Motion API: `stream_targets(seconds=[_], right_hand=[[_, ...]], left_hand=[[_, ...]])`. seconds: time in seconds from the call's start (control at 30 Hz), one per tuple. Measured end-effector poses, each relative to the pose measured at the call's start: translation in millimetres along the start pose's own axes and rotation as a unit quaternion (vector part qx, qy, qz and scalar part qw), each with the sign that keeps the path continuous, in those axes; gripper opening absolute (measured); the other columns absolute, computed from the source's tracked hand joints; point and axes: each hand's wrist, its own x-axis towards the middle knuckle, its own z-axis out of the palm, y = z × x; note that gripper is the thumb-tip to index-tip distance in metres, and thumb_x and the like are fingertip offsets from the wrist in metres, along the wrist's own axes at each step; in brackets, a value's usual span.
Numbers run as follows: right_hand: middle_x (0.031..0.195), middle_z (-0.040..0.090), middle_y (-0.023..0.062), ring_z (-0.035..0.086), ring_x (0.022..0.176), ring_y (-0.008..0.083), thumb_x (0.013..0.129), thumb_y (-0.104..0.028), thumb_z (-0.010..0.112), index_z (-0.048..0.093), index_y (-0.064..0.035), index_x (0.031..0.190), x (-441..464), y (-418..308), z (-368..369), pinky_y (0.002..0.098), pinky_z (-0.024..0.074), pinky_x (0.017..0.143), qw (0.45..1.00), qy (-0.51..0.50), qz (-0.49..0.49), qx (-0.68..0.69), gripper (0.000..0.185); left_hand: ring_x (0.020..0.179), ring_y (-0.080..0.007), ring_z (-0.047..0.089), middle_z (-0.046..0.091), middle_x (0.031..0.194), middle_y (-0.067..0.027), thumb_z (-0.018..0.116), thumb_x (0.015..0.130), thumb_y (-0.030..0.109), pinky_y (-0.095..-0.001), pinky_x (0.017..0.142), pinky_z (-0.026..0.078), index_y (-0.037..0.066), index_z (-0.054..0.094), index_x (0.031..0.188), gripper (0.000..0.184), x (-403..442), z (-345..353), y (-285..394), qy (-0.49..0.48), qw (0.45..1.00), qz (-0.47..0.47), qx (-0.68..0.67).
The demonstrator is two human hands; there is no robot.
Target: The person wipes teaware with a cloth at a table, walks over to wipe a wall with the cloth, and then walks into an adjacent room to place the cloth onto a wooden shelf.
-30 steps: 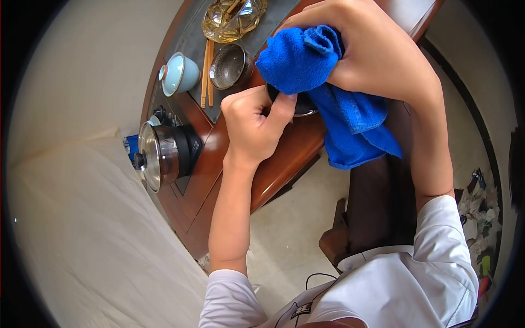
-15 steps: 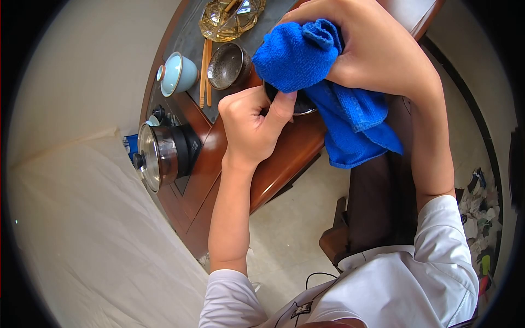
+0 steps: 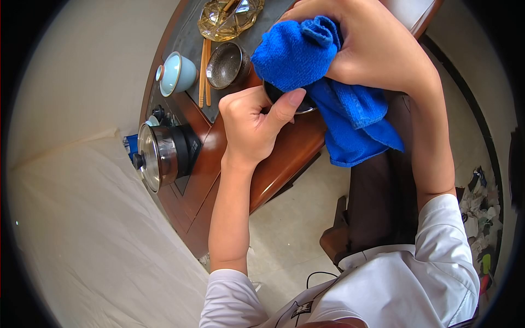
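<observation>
Two sets of fingers grip up top, left hand on dark cup, right hand on blue cloth, wiping seems not finished.

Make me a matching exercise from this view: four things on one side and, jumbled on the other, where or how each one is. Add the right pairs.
Things:
1. Blue cloth
2. Slim wooden utensil
3. Glass dish
4. Dark vessel

Place or state:
A. Amber-tinted, near the top of the view
B. Gripped by the right hand
C. Held by the left hand, partly covered
D. Between the pale blue cup and the speckled bowl

Pairs: 1-B, 2-D, 3-A, 4-C
</observation>
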Motion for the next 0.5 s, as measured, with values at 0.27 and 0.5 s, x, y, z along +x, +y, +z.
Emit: stream_targets(seconds=[0.27,0.5], right_hand=[[0.080,0.070,0.0210,0.070,0.072,0.0315,0.066,-0.008,0.068,0.072,0.0039,0.097,-2,-4,-2,0.0320,0.0549,0.072,0.999,0.008,-0.014,-0.030,0.033],[0.082,0.070,0.0217,0.070,0.076,0.0320,0.067,-0.007,0.069,0.071,0.0049,0.096,-3,-6,1,0.0316,0.0548,0.073,0.998,0.045,-0.033,-0.024,0.032]], left_hand=[[0.042,-0.0113,0.052,0.053,0.047,-0.0037,0.068,0.092,0.032,-0.0274,0.042,0.044,0.001,0.056,0.051,0.052,1,0,0,-0.005,1.000,0.022,0.012],[0.041,-0.0098,0.050,0.050,0.048,-0.0018,0.055,0.099,0.026,-0.0259,0.041,0.043,0.002,0.053,0.055,0.050,0,1,-2,-0.026,1.000,-0.001,-0.002]])
